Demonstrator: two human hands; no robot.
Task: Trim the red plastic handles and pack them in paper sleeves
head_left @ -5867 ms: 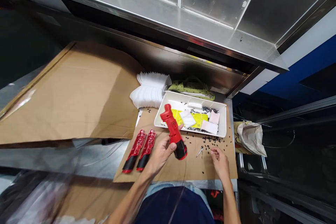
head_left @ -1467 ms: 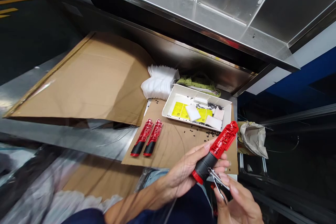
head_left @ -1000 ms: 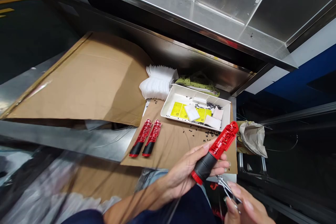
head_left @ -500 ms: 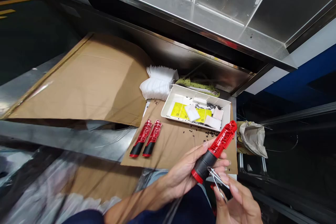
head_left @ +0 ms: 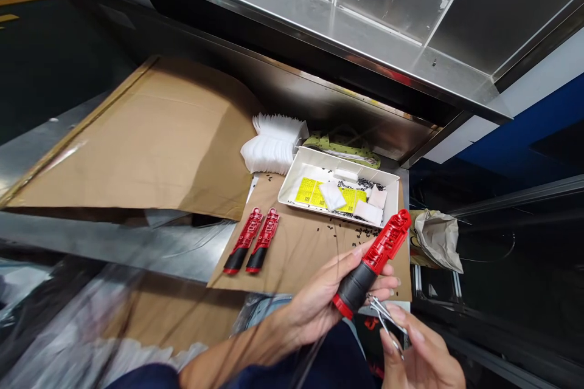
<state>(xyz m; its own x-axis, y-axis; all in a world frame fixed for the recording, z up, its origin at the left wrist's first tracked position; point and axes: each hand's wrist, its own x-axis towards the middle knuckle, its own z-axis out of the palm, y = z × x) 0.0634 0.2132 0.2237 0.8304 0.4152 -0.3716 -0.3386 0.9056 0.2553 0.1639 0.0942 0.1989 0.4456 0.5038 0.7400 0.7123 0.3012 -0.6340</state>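
My left hand (head_left: 319, 298) is wrapped round a red and black plastic handle half (head_left: 356, 285), its open, ribbed red inner side facing up and its black grip in my palm. Between the fingertips of my right hand (head_left: 420, 343) is a pair of thin, shiny metal tweezers (head_left: 385, 316). The tweezers' far end is beside the black grip; whether they touch it, I cannot tell. To the left, two similar red and black handle halves (head_left: 250, 240) lie side by side on the cardboard sheet (head_left: 301, 255).
Beyond my hands stands a white tray (head_left: 292, 191) with yellow labels, white pads and small dark parts. More dark bits lie scattered on the cardboard. A white paper stack (head_left: 271, 149), large cardboard box (head_left: 137, 140) and paper bag (head_left: 435, 237) surround the work area.
My right hand and the tweezers have moved slightly right and down, away from the handle's grip. The left hand holds the handle half almost unchanged.
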